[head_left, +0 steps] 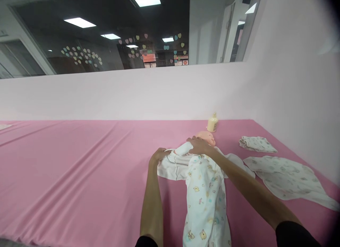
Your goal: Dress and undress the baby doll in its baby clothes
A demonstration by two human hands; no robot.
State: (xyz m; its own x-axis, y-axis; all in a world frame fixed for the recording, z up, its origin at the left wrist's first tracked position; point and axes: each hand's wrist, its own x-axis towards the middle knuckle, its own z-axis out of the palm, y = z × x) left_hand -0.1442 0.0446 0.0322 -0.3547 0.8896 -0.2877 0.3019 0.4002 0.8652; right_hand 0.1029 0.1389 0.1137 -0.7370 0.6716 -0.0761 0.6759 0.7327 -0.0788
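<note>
Pink sheeting (79, 176) covers the bed, where a doll (205, 183) is laid lengthwise, head far. Its left-hand sleeve (170, 165) is pinched by the left hand (157, 156); the shoulder is clasped by the right hand (198, 145) (nearer the head).

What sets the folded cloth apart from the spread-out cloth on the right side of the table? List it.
The folded cloth is a small, thick bundle; the spread cloth lies open and flat, covering far more of the pink table cover. The folded cloth sits farther back, nearer the wall; the spread cloth lies closer to the person. Both are white with a small pale print, and neither hand touches them.
</note>
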